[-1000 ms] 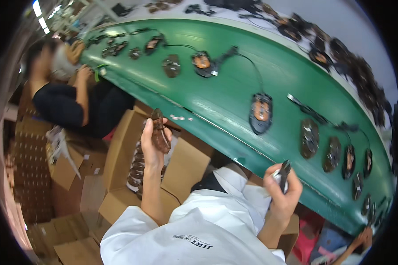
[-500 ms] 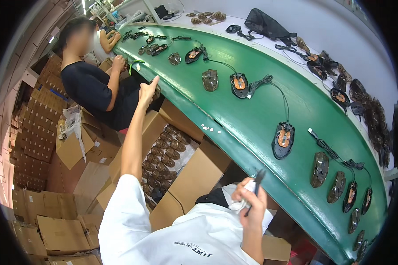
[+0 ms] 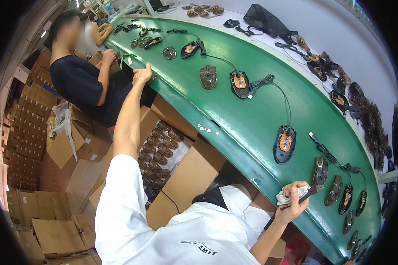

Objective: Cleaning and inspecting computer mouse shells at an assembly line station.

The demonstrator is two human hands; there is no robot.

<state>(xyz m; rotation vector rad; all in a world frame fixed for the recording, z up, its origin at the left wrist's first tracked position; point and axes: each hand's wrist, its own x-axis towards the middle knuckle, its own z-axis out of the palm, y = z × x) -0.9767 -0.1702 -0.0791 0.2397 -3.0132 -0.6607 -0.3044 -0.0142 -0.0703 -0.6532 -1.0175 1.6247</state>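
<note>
My right hand (image 3: 293, 201) is closed round dark-handled pliers (image 3: 315, 190) and a crumpled white cloth (image 3: 280, 198), over the near edge of the green work surface (image 3: 252, 128). The pliers' tip lies just beside a brown translucent mouse shell (image 3: 320, 171). At the far left, my left hand (image 3: 142, 76) is closed with its thumb up. A brown mouse shell (image 3: 153, 78) shows only partly behind its fingers. Between my hands lie an open black mouse base (image 3: 285, 145) with cable, another mouse base (image 3: 239, 84), and a brown shell (image 3: 208, 77).
Small white pieces (image 3: 208, 129) lie near the surface's edge. Below my left arm stands an open carton (image 3: 194, 165) with several mouse shells. A co-worker in black (image 3: 77, 81) sits at the left, before stacked cartons (image 3: 24, 128). Parts crowd the white back shelf (image 3: 265, 46).
My right hand has moved right and forward with the pliers and cloth, now over the green surface. The left hand has shifted slightly left and away. The view has shifted a little.
</note>
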